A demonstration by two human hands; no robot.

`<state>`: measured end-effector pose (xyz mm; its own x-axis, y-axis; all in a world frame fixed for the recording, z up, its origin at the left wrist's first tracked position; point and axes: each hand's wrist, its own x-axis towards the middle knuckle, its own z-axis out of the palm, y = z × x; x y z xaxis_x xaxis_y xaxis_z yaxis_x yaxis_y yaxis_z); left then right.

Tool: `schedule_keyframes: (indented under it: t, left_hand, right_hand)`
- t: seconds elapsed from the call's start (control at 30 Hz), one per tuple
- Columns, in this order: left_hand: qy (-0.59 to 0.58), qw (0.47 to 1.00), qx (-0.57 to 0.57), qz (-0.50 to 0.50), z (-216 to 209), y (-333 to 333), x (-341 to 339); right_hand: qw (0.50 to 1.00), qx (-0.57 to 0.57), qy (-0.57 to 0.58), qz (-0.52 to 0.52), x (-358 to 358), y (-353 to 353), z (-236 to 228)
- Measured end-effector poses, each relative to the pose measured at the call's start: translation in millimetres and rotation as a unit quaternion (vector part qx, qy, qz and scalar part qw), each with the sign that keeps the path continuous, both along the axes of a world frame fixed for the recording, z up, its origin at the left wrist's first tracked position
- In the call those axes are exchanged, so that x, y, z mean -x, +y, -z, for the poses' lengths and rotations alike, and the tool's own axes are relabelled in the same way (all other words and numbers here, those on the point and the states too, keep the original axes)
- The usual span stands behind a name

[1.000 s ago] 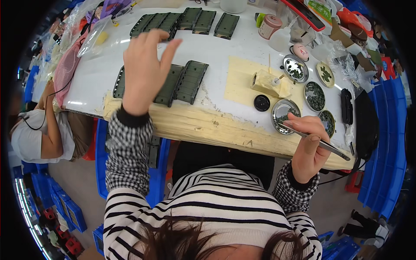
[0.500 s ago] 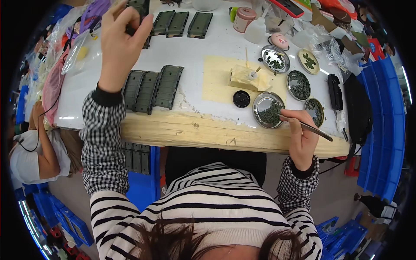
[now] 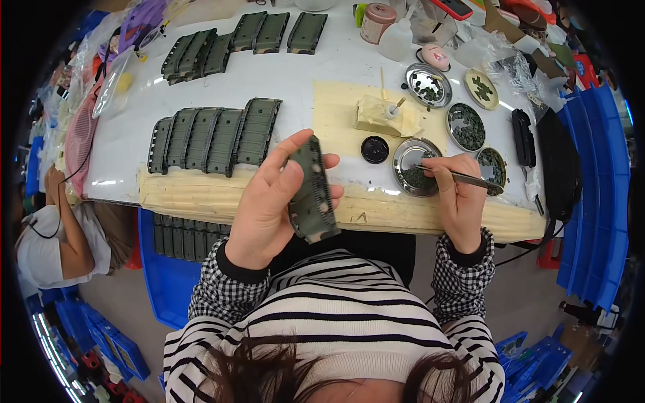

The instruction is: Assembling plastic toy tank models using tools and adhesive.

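Note:
Tilted in front of my chest, a dark green camouflage plastic panel [image 3: 313, 191] with toothed long edges is held by my left hand [image 3: 263, 209], thumb on one side and fingers behind it. My right hand [image 3: 462, 205] pinches metal tweezers [image 3: 476, 179]. Their tips are down in a round metal dish [image 3: 408, 149] of tiny dark green pieces. A black round cap [image 3: 374, 150] lies left of the dish. Behind it, a small bottle stands in a block wrapped in yellowish tape [image 3: 376, 115].
Similar green panels lie in a near row [image 3: 211, 141] and a far group [image 3: 269, 32]. More dishes of green bits [image 3: 465, 127] stand at right, beside a black case [image 3: 522, 138]. Below the padded table edge [image 3: 195, 201] is a blue bin [image 3: 168, 295] with panels. Another person [image 3: 64, 235] sits at left.
My left hand has come back from the far panel group toward my chest, bringing one panel. My right hand has shifted slightly left, with the tweezer tips still at the dish.

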<state>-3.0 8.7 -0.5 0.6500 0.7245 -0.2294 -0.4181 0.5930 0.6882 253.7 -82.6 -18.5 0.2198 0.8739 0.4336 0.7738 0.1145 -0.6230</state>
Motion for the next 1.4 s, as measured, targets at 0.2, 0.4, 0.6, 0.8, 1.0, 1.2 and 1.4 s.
schedule_keyframes:
  t: [0.2, 0.4, 0.6, 0.8, 1.0, 1.2, 1.4]
  left_hand:
    - [0.019, 0.999, -0.032, 0.014, -7.7, -4.1, -8.3]
    - [0.057, 0.994, -0.078, 0.046, -4.6, -9.9, -14.1]
    - [0.058, 0.989, -0.064, 0.121, 10.0, -10.8, -34.1]
    - [0.052, 0.991, -0.083, 0.096, 18.4, -12.1, -37.1]
    - [0.037, 0.985, -0.156, 0.060, 23.6, -12.0, -37.9]
    - [0.023, 0.991, -0.119, 0.060, 17.6, -12.5, -30.8]
    - [0.045, 0.992, -0.095, 0.064, 9.3, -10.2, -7.8]
  right_hand:
    - [1.000, 0.000, -0.001, 0.001, 0.4, 0.9, 1.3]
    - [0.999, -0.025, 0.045, -0.017, 6.2, -2.6, -6.2]
    - [0.986, -0.098, 0.027, -0.133, 38.9, 7.4, -44.8]
    - [0.980, -0.082, 0.005, -0.182, 45.3, 14.9, -45.2]
    - [0.969, -0.076, 0.154, -0.176, 49.6, 12.3, -32.9]
    - [0.929, -0.058, 0.333, -0.148, 53.4, 5.5, -31.3]
    - [0.945, -0.056, 0.308, -0.093, 61.8, 18.1, -39.7]
